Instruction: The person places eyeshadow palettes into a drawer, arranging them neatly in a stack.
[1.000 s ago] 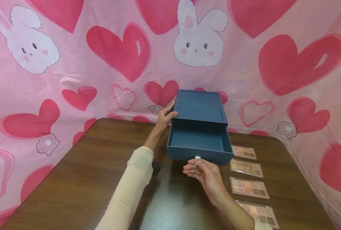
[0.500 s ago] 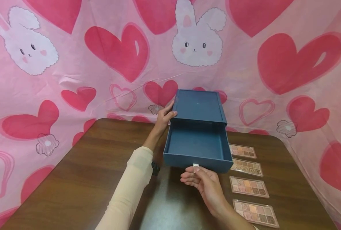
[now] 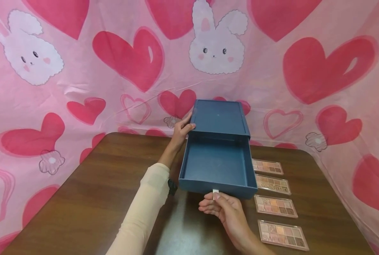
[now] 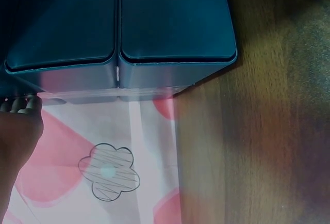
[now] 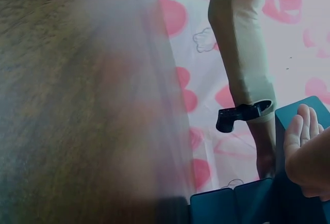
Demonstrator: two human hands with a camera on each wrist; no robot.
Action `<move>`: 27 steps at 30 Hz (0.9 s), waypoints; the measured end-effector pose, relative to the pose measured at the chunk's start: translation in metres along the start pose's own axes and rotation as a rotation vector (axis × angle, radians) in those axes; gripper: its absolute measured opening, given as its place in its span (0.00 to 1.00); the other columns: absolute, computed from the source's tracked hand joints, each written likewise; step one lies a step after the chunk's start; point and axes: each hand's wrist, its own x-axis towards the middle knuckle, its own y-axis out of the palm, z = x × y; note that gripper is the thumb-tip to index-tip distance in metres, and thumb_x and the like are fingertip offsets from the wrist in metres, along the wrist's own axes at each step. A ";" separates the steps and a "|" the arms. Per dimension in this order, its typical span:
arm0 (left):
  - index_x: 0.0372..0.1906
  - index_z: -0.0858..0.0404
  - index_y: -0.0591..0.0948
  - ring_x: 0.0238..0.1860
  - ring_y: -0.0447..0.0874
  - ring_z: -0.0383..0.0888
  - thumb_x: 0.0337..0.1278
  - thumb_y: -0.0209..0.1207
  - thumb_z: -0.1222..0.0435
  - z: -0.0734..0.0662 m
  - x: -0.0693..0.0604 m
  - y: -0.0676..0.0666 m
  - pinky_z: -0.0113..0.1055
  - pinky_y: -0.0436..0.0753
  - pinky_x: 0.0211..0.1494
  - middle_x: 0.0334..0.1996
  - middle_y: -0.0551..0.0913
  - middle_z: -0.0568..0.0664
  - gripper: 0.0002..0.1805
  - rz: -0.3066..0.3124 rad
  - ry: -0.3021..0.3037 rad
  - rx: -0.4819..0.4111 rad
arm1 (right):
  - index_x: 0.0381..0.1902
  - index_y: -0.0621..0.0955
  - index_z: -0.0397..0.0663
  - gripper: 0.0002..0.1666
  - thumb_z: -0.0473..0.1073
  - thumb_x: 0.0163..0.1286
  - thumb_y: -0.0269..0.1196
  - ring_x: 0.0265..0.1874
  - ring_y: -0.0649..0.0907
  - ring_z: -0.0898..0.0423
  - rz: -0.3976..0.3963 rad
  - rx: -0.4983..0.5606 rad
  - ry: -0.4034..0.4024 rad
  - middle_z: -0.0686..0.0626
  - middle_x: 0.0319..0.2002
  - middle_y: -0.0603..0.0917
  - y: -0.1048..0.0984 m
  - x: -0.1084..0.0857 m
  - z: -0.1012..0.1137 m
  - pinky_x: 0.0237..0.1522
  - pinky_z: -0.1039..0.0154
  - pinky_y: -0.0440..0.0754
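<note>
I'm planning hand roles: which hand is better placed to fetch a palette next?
Probably the right hand: nearer the palettes, though pinching the white drawer tab; the left hand, farther away, touches the cabinet.

The pulled-out drawer (image 3: 215,163) lies open to a reach from above, though the blue casing (image 3: 218,117) roofs its far end. Right fingers (image 3: 206,203) on the white tab (image 3: 215,193) block the front; left fingers (image 3: 184,122), the sleeve (image 3: 143,209) and a black wrist device (image 3: 172,187) obstruct the left. Past that sleeve I see wide passage across the worktop (image 3: 77,202); rightward, four palettes (image 3: 276,206) lie in a row.
</note>
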 end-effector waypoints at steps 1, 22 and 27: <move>0.76 0.70 0.63 0.51 0.78 0.35 0.58 0.53 0.62 0.000 -0.001 -0.001 0.18 0.76 0.49 0.76 0.67 0.63 0.39 -0.003 -0.002 0.005 | 0.45 0.83 0.53 0.19 0.43 0.83 0.44 0.41 0.90 0.61 -0.001 -0.003 0.005 0.58 0.40 0.92 0.000 0.000 -0.001 0.49 0.66 0.86; 0.75 0.70 0.63 0.39 0.78 0.26 0.57 0.52 0.63 0.000 -0.002 -0.001 0.18 0.77 0.46 0.71 0.73 0.67 0.39 -0.008 0.003 -0.008 | 0.47 0.79 0.22 0.20 0.31 0.81 0.42 0.37 0.89 0.64 0.173 -0.449 -0.168 0.48 0.36 0.91 -0.045 -0.014 0.000 0.42 0.65 0.86; 0.76 0.70 0.63 0.38 0.77 0.27 0.58 0.53 0.61 0.000 -0.001 0.000 0.22 0.72 0.29 0.76 0.67 0.62 0.39 0.002 -0.001 -0.003 | 0.46 0.84 0.31 0.16 0.32 0.79 0.49 0.37 0.89 0.63 0.208 -0.732 -0.129 0.37 0.36 0.90 -0.080 -0.023 0.005 0.43 0.67 0.86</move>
